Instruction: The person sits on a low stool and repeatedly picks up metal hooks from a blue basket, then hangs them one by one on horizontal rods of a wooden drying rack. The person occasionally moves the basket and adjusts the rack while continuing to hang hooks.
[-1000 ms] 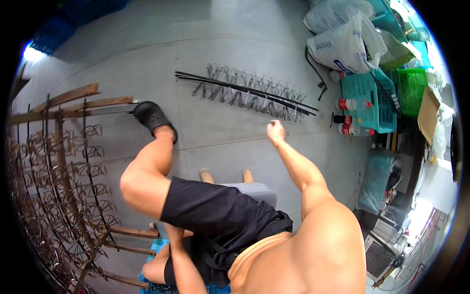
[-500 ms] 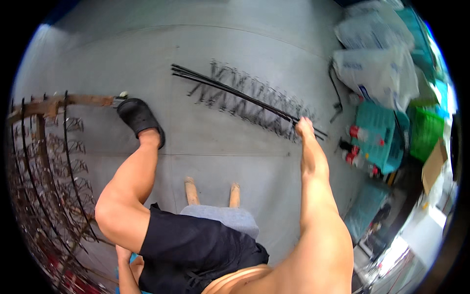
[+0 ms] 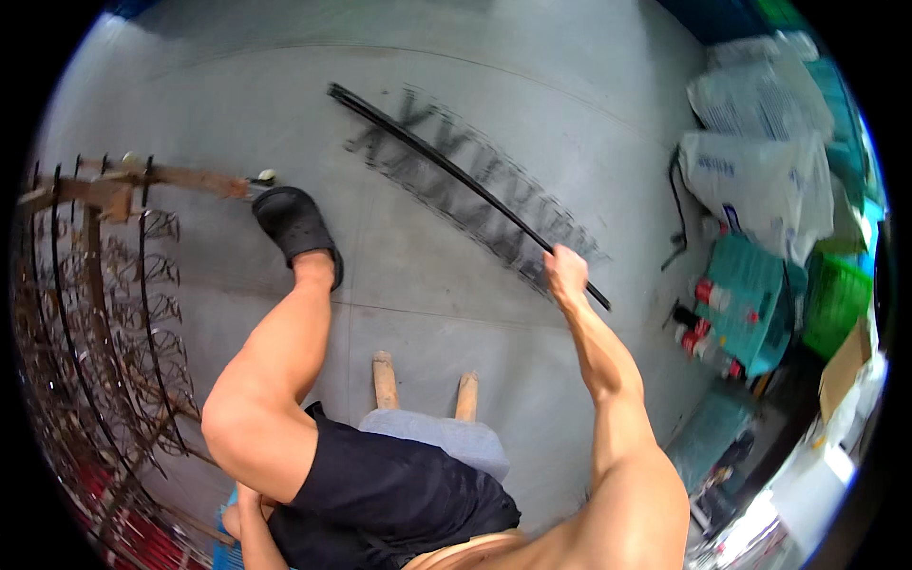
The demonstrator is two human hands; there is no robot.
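My right hand is closed round a bundle of long black rods, near their right-hand end. The bundle slants over the floor, its far end up and to the left. Along both sides of it hang many small dark wire pieces, smeared by motion, so their kind is unclear. At the lower left my left hand is down beside my bent left leg. Its fingers are mostly hidden, and I cannot see whether it holds anything.
On the left stands a wooden rack hung with black rods and wire pieces. My foot in a black clog is near its end. A stool with a grey cushion is below me. White sacks, a teal basket and a green crate line the right.
My right hand has moved left and a little nearer, and the bundle slants more steeply. The rods look closer together. The surroundings have shifted slightly in view.
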